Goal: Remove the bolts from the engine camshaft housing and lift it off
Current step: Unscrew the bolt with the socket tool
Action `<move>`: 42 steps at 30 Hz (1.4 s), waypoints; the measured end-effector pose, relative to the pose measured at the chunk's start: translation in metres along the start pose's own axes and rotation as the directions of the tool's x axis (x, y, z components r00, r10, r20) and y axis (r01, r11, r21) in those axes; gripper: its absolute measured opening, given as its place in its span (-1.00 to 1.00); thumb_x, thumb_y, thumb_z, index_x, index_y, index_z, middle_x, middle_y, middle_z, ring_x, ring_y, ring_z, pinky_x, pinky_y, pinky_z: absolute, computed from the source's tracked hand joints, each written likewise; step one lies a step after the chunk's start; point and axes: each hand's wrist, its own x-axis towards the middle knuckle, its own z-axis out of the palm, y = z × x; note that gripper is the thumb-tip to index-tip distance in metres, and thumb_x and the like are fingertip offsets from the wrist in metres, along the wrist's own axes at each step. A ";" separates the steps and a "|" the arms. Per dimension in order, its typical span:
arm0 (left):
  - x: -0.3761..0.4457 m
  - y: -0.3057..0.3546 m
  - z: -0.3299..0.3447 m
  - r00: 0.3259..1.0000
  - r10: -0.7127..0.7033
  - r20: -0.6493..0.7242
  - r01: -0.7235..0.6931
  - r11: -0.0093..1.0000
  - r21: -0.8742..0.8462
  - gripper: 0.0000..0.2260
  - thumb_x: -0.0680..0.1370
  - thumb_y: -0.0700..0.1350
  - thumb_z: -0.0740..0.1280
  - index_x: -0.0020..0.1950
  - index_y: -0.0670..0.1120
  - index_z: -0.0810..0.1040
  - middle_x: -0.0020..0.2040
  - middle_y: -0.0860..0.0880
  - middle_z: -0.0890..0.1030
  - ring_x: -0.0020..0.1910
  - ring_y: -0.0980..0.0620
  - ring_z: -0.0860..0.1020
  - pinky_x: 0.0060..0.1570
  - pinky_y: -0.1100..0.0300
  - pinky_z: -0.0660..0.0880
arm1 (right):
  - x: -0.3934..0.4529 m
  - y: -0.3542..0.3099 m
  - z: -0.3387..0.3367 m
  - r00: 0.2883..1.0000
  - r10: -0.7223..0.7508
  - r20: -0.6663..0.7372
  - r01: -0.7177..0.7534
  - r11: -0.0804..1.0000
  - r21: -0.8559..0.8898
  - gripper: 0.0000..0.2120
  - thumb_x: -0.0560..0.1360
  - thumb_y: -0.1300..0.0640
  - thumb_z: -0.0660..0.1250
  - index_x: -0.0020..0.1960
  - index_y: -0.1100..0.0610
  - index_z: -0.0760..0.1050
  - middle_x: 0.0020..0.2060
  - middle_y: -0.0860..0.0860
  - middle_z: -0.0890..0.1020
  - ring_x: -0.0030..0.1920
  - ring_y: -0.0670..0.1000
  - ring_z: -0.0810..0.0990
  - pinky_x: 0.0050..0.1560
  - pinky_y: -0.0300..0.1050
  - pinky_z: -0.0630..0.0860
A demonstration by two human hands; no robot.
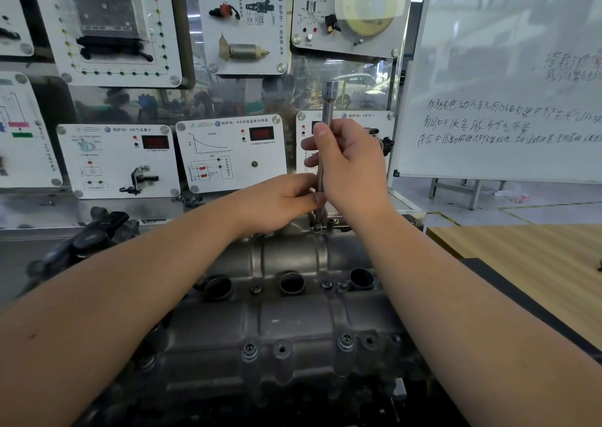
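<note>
Head view, looking down over both forearms at the camshaft housing (293,322), which sits on the engine directly below, still seated on the head.

Right hand (350,162) wraps a long extension bar (326,113) held upright; square-drive end up top, no ratchet handle visible on it. Left hand (277,201) pinches the lower shaft of the bar, fingertips steadying it. Bar's lower end rests on a far-edge bolt (317,227) at the back rim of the housing; whether the socket is fully engaged can't be told, hands block part of it.

Progress, judged from bolt positions:
- Near edge: two bolts (250,350) still seated with heads showing; beside them, holes that look empty, so some bolts probably already out.
- Centre row, between the spark plug wells (291,283): small fasteners still present.
- Far edge: bolt under the tool still in.

Estimate: early-to-middle stage. Several bolts remain, housing not lifted. Left: finish the far bolt, clear near and centre fasteners, then lift.

Behind: training display panels (117,159) and a whiteboard (508,84). Wood-topped table (521,250) to the right.
</note>
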 end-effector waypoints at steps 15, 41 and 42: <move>0.001 -0.007 0.000 1.000 -0.003 -0.005 0.002 0.998 -0.061 -0.83 0.68 -0.04 0.29 0.22 -0.04 0.60 0.10 0.04 0.70 0.17 0.07 0.62 0.31 -0.08 0.47 | -0.001 -0.003 0.001 0.999 0.003 0.042 -0.003 1.000 -0.004 -0.83 0.68 0.05 0.20 -0.05 -0.03 0.51 -0.18 -0.10 0.69 -0.28 -0.14 0.66 -0.29 -0.28 0.54; 0.002 -0.006 -0.001 0.999 -0.047 -0.003 0.047 0.995 -0.094 -0.78 0.68 -0.02 0.29 0.26 -0.08 0.57 0.13 -0.08 0.69 0.21 -0.12 0.60 0.32 -0.17 0.44 | 0.000 0.000 0.001 1.000 -0.026 0.004 0.026 1.000 -0.009 -0.81 0.66 0.05 0.23 -0.11 -0.06 0.52 -0.29 -0.16 0.67 -0.30 -0.19 0.59 -0.22 -0.33 0.51; 0.001 -0.006 -0.001 0.999 -0.049 0.006 0.049 0.993 -0.106 -0.78 0.68 -0.06 0.28 0.27 -0.11 0.57 0.15 -0.07 0.68 0.23 -0.07 0.60 0.34 -0.13 0.44 | -0.001 0.000 0.001 1.000 -0.022 0.007 0.023 1.000 -0.013 -0.79 0.66 0.04 0.21 -0.12 -0.06 0.52 -0.28 -0.15 0.67 -0.31 -0.19 0.59 -0.23 -0.35 0.50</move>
